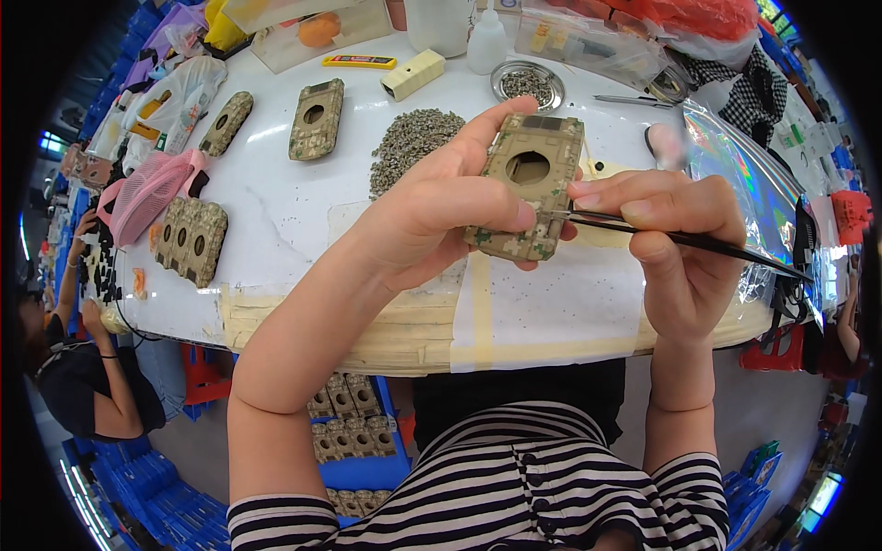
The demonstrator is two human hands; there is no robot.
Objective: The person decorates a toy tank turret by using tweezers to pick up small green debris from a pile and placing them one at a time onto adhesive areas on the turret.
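My left hand [441, 207] is closed around a camouflage-patterned model tank hull [528, 188], holding it tilted above the table with its round opening facing up. In my right hand [684, 230] is a pair of dark tweezers [684, 237], pinched between thumb and fingers. The tweezer tips touch or nearly touch the hull's surface beside my left thumb. Whether the tips hold a tiny part cannot be made out. Behind my left hand lies a pile of small grey-brown parts [413, 142]. A round metal dish [528, 84] with similar small parts stands farther back.
More camouflage hulls [317, 119] lie at the left, near a pink mesh item [152, 197]. A white squeeze bottle [487, 41], a cream block [413, 73] and a yellow utility knife [359, 61] are at the back. Below the table edge, a blue crate [367, 473] holds several hulls. Another person [92, 376] sits left.
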